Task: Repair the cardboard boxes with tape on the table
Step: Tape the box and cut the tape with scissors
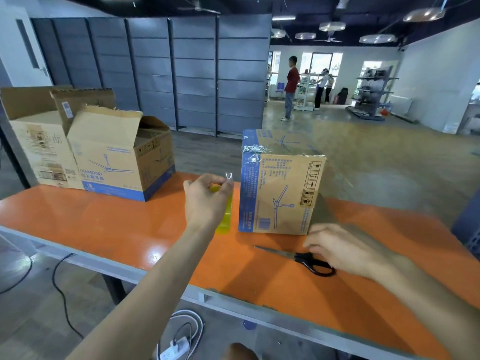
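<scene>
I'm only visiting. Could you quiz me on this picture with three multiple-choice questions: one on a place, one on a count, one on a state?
1. Where do the scissors lie?
A) on the orange table, by the right hand
B) inside an open box
C) on the floor

2. How many cardboard boxes stand on the table?
A) one
B) three
C) five

3. What state is the box beside the scissors in?
A) flaps standing open
B) flattened
C) closed, with clear tape over its top edge

Answers:
1 A: the blades lie flat on the tabletop, with the right hand at the black handles.
2 B: the plain open box and the blue-printed open box stand at the left, plus the closed one.
3 C: shiny tape wraps its upper corner and no flap stands up.
</scene>
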